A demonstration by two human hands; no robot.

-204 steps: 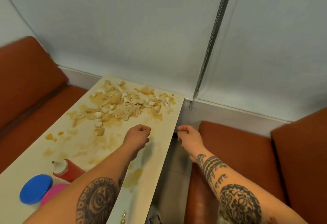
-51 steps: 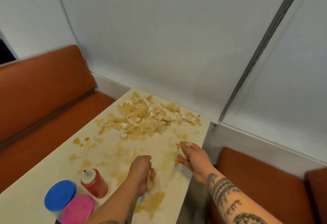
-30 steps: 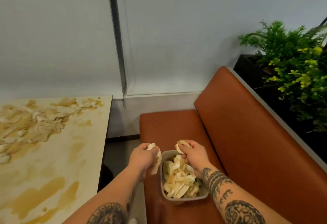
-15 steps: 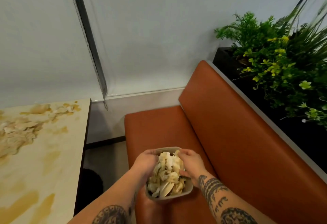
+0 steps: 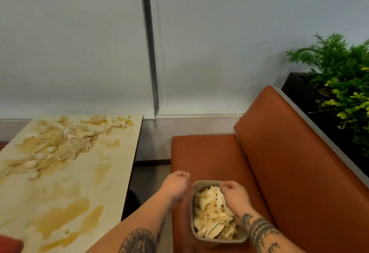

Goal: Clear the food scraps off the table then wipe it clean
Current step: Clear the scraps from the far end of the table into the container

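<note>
No text, label, brand or number can be read anywhere. The tattoo marks [image 5: 261, 232] on the forearm behind the right hand [image 5: 233, 194] are illegible.

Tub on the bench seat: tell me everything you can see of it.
The tub is a small grey-beige rectangular container with rounded corners, matte like plastic or pulp. It sits upright on the orange bench seat, close to its aisle-side edge, heaped above the rim with pale yellowish food scraps. The right hand is over its far right corner, fingers curled down onto the scraps; the left hand is just beside it, apparently not touching.
</note>
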